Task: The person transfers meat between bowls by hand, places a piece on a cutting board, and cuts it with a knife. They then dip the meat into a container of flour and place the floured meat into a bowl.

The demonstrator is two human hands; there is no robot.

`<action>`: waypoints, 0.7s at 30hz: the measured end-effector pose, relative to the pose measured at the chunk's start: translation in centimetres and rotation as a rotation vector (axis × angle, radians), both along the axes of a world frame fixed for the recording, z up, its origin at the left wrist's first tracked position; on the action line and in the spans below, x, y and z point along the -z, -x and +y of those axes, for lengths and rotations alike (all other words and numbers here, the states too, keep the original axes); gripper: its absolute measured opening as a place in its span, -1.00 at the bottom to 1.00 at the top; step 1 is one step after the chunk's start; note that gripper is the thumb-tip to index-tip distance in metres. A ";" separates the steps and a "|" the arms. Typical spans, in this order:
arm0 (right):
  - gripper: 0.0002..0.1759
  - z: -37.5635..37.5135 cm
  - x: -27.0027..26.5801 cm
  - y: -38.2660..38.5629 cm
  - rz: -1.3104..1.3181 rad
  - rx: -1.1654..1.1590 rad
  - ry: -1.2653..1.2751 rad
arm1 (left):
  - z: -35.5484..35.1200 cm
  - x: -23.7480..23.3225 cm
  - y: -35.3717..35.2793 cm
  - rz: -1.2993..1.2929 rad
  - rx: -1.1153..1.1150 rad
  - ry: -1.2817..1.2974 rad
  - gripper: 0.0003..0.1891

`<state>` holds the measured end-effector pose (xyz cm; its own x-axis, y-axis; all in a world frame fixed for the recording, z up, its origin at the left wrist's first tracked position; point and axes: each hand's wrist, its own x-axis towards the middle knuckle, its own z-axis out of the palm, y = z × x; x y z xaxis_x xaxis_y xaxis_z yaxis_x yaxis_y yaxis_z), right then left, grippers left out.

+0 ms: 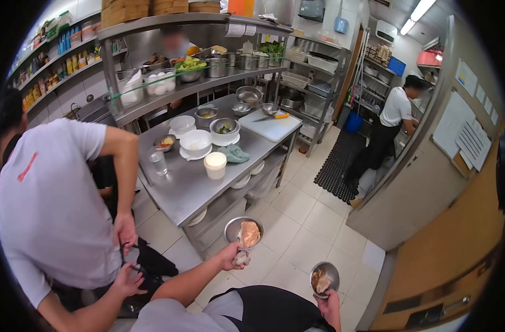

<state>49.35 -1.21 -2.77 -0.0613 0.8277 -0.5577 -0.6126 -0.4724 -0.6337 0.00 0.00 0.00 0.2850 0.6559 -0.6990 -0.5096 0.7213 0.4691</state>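
My left hand [228, 257] is closed at the near edge of a steel bowl [231, 228], held out over the floor beside the table. Inside lies a pinkish-orange piece of raw-looking food [249, 233]. A pale, translucent lump [241, 258] shows at the same hand's fingers; I cannot tell what it is. Lower right, my right hand [328, 303] grips the rim of another steel bowl [333, 273], tilted toward me. That one contains brown and beige food pieces [320, 281].
The steel table [178, 191] carries bowls, a white tub [215, 165], a green cloth [234, 154] and a knife [272, 117] on a white board [269, 128]. A co-worker [53, 205] stands close at left, another person [396, 110] at the far right. A wooden door [435, 276] borders the right.
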 end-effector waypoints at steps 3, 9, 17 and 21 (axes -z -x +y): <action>-0.34 9.2 1.1 4.1 -0.101 -0.038 0.042 | 13.4 -4.9 5.5 0.088 -0.033 -0.076 -0.62; -0.32 23.2 0.9 1.4 -0.148 0.053 0.059 | 29.9 -7.0 7.1 0.120 -0.195 -0.091 -0.64; -0.32 52.3 0.7 8.1 -0.065 -0.118 -0.037 | 48.6 -6.2 13.4 0.068 -0.458 -0.063 -0.68; -0.33 64.1 -3.2 14.5 -0.056 -0.211 -0.042 | 54.3 -5.1 16.9 0.026 -0.588 -0.057 -0.66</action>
